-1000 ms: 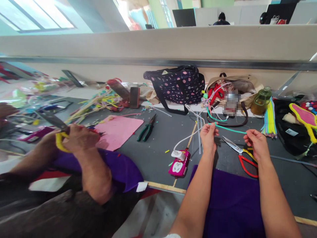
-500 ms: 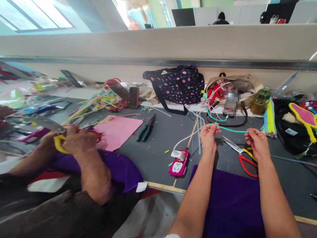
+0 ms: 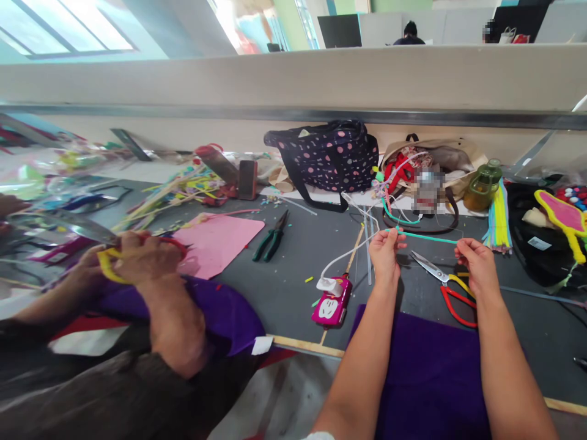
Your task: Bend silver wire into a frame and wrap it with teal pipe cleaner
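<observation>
A thin teal pipe cleaner [image 3: 428, 237] stretches nearly straight between my two hands above the table. One end is pinched in my left hand [image 3: 386, 252], the other in my right hand [image 3: 476, 258]. Fine wire or thread shows faintly near it. Below and between my forearms lie scissors [image 3: 444, 278] with yellow and red handles, blades apart, close to my right hand. Purple cloth [image 3: 433, 366] lies under my forearms at the table edge. Just beyond my left hand is a pink and teal fuzzy piece [image 3: 385, 192].
A magenta power strip [image 3: 331, 305] with a white plug and cable sits left of my left arm. Dark-green pliers [image 3: 271, 237] lie farther left. A polka-dot bag [image 3: 332, 159] and green bottle [image 3: 483, 186] stand behind. At left, a co-worker's hands [image 3: 147, 260] hold scissors.
The teal pipe cleaner has gone from slightly sagging to straighter between my hands. My right hand has shifted slightly left. The co-worker's scissors have moved a little.
</observation>
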The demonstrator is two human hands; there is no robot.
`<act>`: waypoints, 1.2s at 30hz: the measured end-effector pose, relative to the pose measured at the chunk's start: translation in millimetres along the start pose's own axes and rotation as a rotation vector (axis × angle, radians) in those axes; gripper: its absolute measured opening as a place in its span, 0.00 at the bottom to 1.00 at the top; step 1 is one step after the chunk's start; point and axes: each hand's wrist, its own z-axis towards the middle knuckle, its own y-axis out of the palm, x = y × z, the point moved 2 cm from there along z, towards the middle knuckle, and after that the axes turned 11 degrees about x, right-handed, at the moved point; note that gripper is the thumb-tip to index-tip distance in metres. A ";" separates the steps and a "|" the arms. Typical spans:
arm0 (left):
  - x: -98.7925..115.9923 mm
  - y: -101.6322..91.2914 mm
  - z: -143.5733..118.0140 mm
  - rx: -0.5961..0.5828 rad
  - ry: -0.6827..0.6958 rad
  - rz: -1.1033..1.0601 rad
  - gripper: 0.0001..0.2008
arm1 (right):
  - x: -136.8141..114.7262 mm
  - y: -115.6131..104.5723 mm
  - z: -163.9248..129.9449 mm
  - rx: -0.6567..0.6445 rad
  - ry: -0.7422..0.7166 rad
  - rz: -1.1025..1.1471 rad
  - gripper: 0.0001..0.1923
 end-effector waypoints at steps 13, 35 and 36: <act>-5.2 -1.2 3.0 0.024 0.014 0.010 0.20 | -0.6 3.2 -2.6 0.030 -0.029 0.024 0.14; -4.6 -3.5 8.1 0.011 -0.128 -0.012 0.16 | 0.3 -0.2 -0.4 -0.030 0.030 -0.014 0.17; -4.1 -3.7 8.6 0.011 -0.140 -0.009 0.15 | 0.5 -1.1 0.6 -0.038 0.032 -0.015 0.19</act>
